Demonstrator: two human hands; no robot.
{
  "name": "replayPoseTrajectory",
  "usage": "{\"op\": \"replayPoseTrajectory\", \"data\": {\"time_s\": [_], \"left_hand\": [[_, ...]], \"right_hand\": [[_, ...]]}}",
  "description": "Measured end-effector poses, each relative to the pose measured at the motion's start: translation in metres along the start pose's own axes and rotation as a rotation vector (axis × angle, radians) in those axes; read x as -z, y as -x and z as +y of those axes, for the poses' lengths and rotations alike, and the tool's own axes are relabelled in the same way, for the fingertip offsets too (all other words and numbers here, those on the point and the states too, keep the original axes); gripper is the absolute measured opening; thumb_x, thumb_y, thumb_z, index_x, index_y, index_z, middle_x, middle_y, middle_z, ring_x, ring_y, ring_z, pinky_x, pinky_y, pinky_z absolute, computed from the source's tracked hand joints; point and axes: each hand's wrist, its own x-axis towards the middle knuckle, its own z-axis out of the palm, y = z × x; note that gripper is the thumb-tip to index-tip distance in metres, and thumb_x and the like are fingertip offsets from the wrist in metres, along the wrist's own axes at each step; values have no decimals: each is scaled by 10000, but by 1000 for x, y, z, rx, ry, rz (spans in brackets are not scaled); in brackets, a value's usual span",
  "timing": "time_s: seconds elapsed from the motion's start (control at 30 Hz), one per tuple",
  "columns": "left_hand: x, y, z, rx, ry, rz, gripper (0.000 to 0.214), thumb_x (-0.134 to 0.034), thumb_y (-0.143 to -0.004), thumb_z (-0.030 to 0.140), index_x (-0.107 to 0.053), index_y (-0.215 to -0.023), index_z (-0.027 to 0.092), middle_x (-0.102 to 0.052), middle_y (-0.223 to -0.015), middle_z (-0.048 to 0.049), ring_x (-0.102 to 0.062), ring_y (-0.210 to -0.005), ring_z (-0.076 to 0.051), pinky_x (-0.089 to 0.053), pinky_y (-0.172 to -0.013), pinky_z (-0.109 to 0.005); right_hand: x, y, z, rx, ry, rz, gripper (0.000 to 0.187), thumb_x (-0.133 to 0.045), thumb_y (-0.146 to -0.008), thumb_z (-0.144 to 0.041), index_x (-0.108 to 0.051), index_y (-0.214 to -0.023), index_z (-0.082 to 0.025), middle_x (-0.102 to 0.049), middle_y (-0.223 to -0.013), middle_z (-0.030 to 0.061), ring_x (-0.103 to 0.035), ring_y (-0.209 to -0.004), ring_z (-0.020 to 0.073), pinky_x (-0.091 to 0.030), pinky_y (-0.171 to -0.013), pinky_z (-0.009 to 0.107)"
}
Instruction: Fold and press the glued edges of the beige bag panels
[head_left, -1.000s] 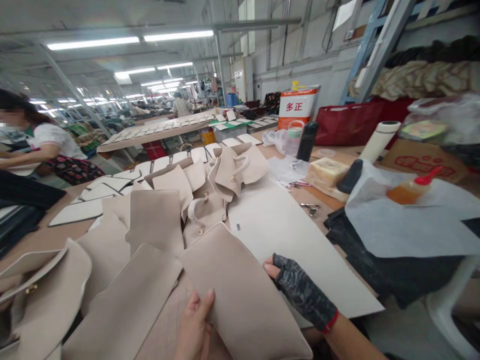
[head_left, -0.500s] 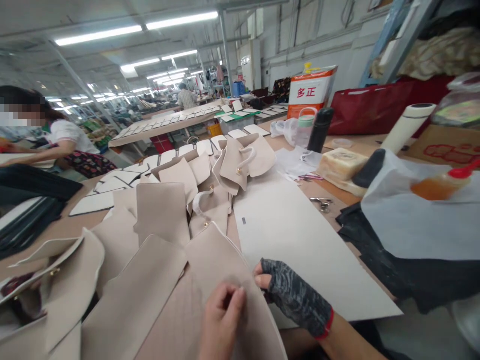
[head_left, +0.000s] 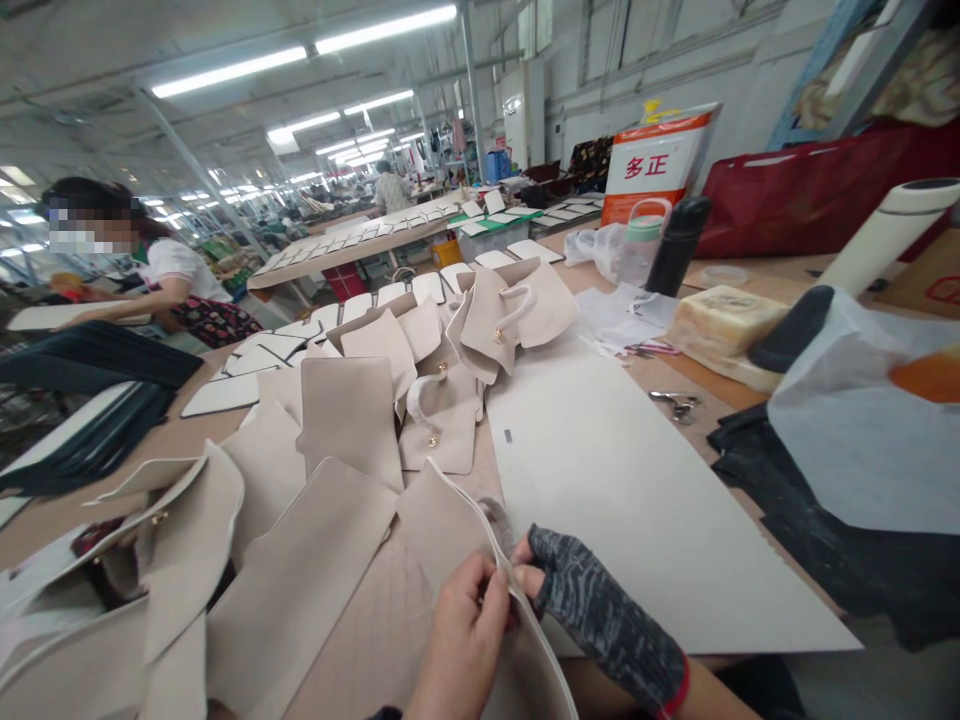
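Bright, even light from ceiling tubes (head_left: 315, 45); edges warped and blurred.

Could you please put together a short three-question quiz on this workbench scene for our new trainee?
1. True or false: the right hand wears a dark patterned fingerless glove.
2. What do both hands pinch between their fingertips?
A. the scissors
B. the edge of a beige leather panel
C. the black flask
3. What lies flat on the table just right of that panel?

Key
1. True; the left hand is bare.
2. B; both hands meet at the panel's raised edge.
3. A large white sheet.
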Motion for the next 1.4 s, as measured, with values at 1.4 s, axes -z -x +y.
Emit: {"op": "replayPoseTrajectory", "data": {"time_s": [1.4], "left_hand": [[-1,7,23,-359,-188,78,279,-435,-901,307,-532,-674,176,-575,-669,-9,-530,-638,-129,-413,-595,-208]], "right_hand": [[3,12,27,495,709,535,232,-449,-888,-302,-652,-934,-200,-647,-668,94,-614,-602,227,-527,-575,315]]}}
